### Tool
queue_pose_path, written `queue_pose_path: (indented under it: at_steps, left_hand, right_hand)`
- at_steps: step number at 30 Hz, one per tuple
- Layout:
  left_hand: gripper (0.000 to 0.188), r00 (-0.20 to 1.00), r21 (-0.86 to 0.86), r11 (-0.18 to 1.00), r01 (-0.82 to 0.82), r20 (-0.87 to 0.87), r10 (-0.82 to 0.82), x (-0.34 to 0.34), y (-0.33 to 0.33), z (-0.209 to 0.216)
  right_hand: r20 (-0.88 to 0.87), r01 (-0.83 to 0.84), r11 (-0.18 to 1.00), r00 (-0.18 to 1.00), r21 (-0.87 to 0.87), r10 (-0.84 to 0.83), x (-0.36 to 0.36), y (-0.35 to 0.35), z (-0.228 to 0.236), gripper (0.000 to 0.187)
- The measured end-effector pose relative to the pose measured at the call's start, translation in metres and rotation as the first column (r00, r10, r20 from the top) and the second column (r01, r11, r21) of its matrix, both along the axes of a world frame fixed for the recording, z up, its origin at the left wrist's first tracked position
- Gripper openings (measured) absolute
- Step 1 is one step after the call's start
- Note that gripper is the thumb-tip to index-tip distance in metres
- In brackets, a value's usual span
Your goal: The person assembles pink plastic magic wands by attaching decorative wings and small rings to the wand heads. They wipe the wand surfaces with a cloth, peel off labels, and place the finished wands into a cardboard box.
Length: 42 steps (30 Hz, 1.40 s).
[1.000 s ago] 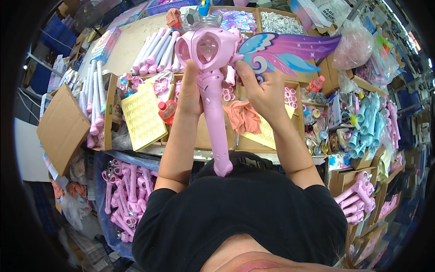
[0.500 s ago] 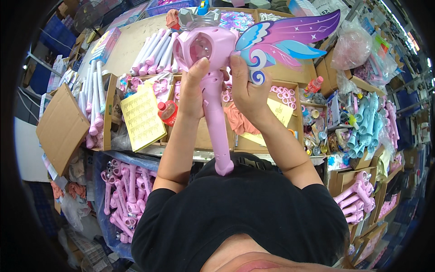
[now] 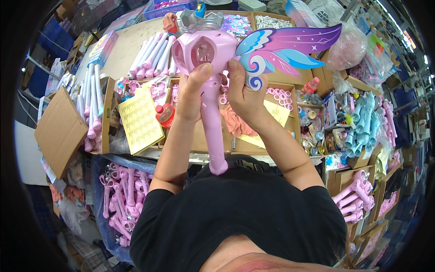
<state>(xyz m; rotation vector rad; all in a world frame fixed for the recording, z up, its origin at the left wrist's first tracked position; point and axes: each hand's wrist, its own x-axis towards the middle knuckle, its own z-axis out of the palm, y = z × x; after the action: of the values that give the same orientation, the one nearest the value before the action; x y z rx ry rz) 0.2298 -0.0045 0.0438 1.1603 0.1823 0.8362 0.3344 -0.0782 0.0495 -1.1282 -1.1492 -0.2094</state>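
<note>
A pink toy wand is raised upright over the bench, its handle end close to my black shirt. My left hand is closed round its neck, thumb pressed below the round window in the head. A silver crown-like piece tops the wand. From the head's right side sticks out a purple, pink and blue wing piece. My right hand is closed at the wing's root, thumb against the joint with the head; the fingers behind are mostly hidden.
Yellow printed sheets and a red-capped bottle lie left of the wand, an orange cloth right of it. Pink wands fill a blue-lined bin at lower left. White-and-pink sticks lie behind; light-blue parts stand right.
The wand has shifted slightly down and left in the picture, and the outer wing tip sits lower. Both hands keep their hold.
</note>
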Motion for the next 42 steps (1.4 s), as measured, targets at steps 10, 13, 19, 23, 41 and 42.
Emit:
queue_pose_path:
  at_steps: [10, 13, 19, 23, 41, 42]
  left_hand:
    - [0.056, 0.938, -0.403, 0.896, -0.186, 0.198, 0.284, 0.006, 0.069, 0.024]
    - [0.049, 0.774, -0.171, 0.764, -0.622, 0.012, 0.633, 0.015, 0.073, 0.019]
    - [0.082, 0.929, -0.267, 0.963, 0.016, 0.359, 0.084, 0.013, 0.044, 0.004]
    - [0.095, 0.865, -0.409, 0.874, 0.261, 0.501, -0.023, 0.012, 0.044, 0.016]
    - [0.073, 0.941, 0.114, 0.934, -0.338, 0.002, 0.340, 0.023, 0.002, 0.007]
    - [0.073, 0.943, 0.112, 0.937, -0.330, 0.009, 0.332, 0.023, 0.002, 0.007]
  right_hand:
    - [-0.105, -0.258, 0.956, 0.956, 0.135, 0.273, 0.001, -0.023, -0.022, 0.011]
    - [-0.754, -0.728, 0.615, 0.578, -0.302, 0.313, -0.013, -0.038, -0.044, 0.022]
    - [-0.669, -0.815, 0.071, -0.419, 0.575, 0.614, -0.009, -0.047, -0.062, 0.036]
    - [-0.929, -0.882, 0.357, -0.196, 0.307, 0.315, -0.005, -0.060, -0.057, 0.034]
    - [0.092, 0.037, 0.997, 0.995, -0.068, -0.030, 0.006, -0.015, 0.006, 0.018]
    - [0.054, 0.013, 0.997, 0.998, -0.074, -0.009, 0.005, -0.016, 0.005, 0.019]
